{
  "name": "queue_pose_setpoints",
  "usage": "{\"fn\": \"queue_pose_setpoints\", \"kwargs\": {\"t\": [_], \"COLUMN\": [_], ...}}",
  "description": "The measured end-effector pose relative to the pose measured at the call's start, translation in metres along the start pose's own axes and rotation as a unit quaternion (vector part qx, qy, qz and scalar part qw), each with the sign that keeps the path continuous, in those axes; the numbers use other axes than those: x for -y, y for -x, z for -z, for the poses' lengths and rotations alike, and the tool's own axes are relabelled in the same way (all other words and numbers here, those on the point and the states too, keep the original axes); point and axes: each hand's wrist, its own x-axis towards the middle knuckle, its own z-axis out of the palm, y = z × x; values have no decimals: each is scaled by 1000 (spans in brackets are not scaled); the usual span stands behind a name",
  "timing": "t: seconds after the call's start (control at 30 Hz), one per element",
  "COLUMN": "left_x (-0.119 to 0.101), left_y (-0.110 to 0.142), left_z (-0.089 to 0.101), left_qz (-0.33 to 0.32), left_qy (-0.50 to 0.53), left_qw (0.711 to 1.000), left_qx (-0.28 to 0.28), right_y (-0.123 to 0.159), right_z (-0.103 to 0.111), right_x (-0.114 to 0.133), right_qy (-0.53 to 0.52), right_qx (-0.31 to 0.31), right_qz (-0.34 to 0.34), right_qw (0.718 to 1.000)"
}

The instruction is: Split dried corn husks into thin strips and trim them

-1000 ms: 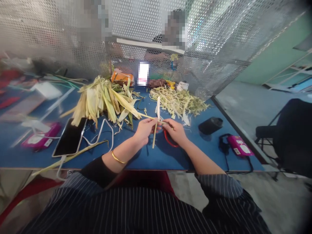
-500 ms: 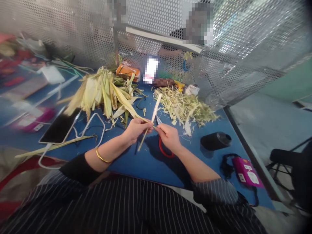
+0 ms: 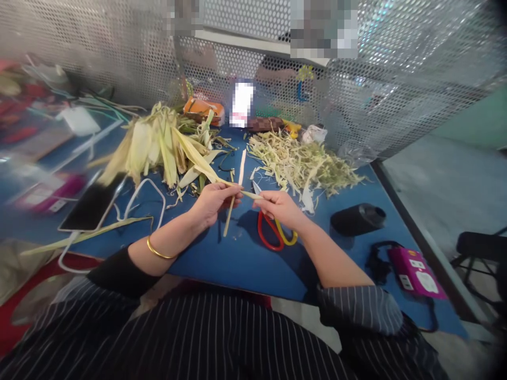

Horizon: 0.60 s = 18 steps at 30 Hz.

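My left hand [image 3: 216, 201] pinches a pale strip of corn husk [image 3: 250, 195] together with a thin braid-like stick [image 3: 242, 168] that crosses it and points up and down. The strip's other end is pinched by my right hand [image 3: 277, 206], so it stretches between both hands over the table. Below my right hand lie scissors [image 3: 270, 232] with one red and one yellow handle; their blade tip shows beyond the fingers. A heap of whole corn husks [image 3: 152, 145] spreads behind my left hand. Beyond my right hand is a pile of shredded husk scraps [image 3: 303, 161].
A black cylinder [image 3: 358, 219] and a magenta box [image 3: 418, 272] with a black cord lie at right. At left are a dark phone [image 3: 93, 203], a white cable [image 3: 148, 182] and a long husk strip. A perforated metal screen [image 3: 253, 63] borders the back.
My hands have drawn apart, baring more of the husk strip between them. The scissors' yellow handle now shows beneath my right hand. The camera view has shifted.
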Motion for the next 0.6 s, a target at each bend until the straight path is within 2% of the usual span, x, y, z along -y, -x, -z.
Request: {"fn": "queue_pose_setpoints", "kwargs": {"t": [0.13,0.47,0.6], "left_x": [2,0,1], "left_y": [-2,1,1], "left_z": [0,-2,-2], "left_qz": [-35,-36,-45], "left_qy": [-7,10,20], "left_qw": [999,998,996], "left_qx": [-32,-58,-70], "right_y": [-2,-3,-3], "right_z": [1,3,2], "right_x": [-1,-3,-2], "right_qy": [-12,-63,-62], "right_qx": [-42,-164,-188], "right_qz": [7,-4,-5], "right_qw": [999,984,980]}}
